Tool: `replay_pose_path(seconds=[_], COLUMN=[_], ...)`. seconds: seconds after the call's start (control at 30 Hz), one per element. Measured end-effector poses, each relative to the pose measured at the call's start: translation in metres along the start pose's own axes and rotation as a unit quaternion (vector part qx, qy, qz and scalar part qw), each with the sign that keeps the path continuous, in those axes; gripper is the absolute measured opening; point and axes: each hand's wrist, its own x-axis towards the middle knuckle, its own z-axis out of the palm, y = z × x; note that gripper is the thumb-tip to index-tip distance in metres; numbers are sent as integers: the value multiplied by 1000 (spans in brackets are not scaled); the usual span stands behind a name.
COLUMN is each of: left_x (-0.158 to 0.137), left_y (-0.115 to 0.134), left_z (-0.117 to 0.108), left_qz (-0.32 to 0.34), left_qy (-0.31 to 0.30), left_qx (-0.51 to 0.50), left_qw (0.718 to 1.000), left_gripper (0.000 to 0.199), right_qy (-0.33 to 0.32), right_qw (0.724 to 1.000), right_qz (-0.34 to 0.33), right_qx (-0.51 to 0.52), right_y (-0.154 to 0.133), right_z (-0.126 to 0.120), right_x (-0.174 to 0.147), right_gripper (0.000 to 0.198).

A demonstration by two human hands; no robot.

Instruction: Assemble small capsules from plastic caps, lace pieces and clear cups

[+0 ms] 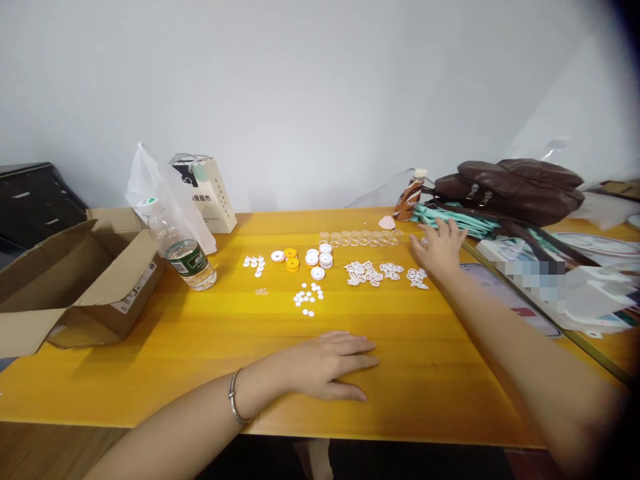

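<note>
Clearly, right hand (440, 248) is nearer the clear cups (355, 239): their row runs sideways, leftward from that grip. Fingers parted; contact with a cup, cannot tell. Left hand (333, 365) flat on table (425, 380), fingers spread, well apart.

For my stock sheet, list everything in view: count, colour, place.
Table: 1, yellow, centre
Unclear object: 1, black, left
Box: 1, brown, left
Plastic bag: 1, white, left
Paper bag: 1, cream, left
Water bottle: 1, clear, beside box
Knobs: several, white, centre
Wheels: several, white/orange, centre
Rings: few, pinkish, centre
Dots: over ten, white, centre
Cylinders: several, clear, centre
Lacy pieces: several, white, centre
Cone: 1, pink, back
Drink bottle: 1, brown, back
Cord: 1, grey, back
Cloth: uncounted, teal, by handbag
Handbag: 1, brown, right
Panel: 1, pale, right
Packages: uncounted, white, right
Bangle: 1, silver, left wrist
Left hand: 1, bare, front
Right hand: 1, bare, right
</note>
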Motion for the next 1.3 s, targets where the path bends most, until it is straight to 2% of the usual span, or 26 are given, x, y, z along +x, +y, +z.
replay_pose_path(seconds=[0.07,0.17,0.27,0.37,0.43,0.5,0.6,0.63,0.67,0.8,0.97,1.07,1.17,1.23,1.27,1.3], left_x=[0,0,-1,-6,-14,-27,-53,-62,-70,-89,-92,-86,-66,-45,-33,-22], left_y=[0,1,-2,-14,-30,-51,-86,-96,-105,-126,-132,-127,-107,-84,-72,-60], left_z=[0,1,-2,-15,-30,-47,-67,-71,-73,-70,-67,-71,-68,-57,-50,-41], left_qz=[2,9,24,-7,-67,-159,-366,-430,-452,-485,-478,-461,-425,-385,-351,-272], left_qy=[1,11,53,171,290,371,396,373,358,319,295,310,333,330,315,275], left_qx=[2,17,40,76,114,148,165,155,147,115,94,94,87,69,52,14], left_qw=[1000,1000,998,982,948,903,826,807,804,806,822,826,837,859,880,922], left_gripper=[57,54,43,31,25,20,19,19,19,17,7,5,9,12,12,13], right_qy=[25,22,-53,-173,-228,-261,-274,-272,-268,-248,-249,-256,-258,-263,-266,-269], right_qw=[997,978,943,897,874,863,861,861,861,866,869,867,869,869,869,868], right_qz=[-43,-81,-123,-189,-226,-229,-196,-183,-170,-103,-48,-41,-47,-53,-55,-58], right_qx=[59,190,305,360,365,367,382,389,397,423,426,425,421,416,414,413], right_y=[-22,-61,-95,-114,-118,-119,-117,-116,-116,-112,-110,-111,-112,-112,-112,-112], right_z=[-9,-29,-52,-71,-79,-82,-81,-80,-79,-72,-70,-72,-73,-73,-72,-71], right_x=[-5,-26,-63,-98,-111,-115,-112,-110,-108,-104,-103,-103,-102,-102,-102,-102], right_gripper=[35,29,23,20,20,20,19,19,18,17,18,18,17,18,18,18])
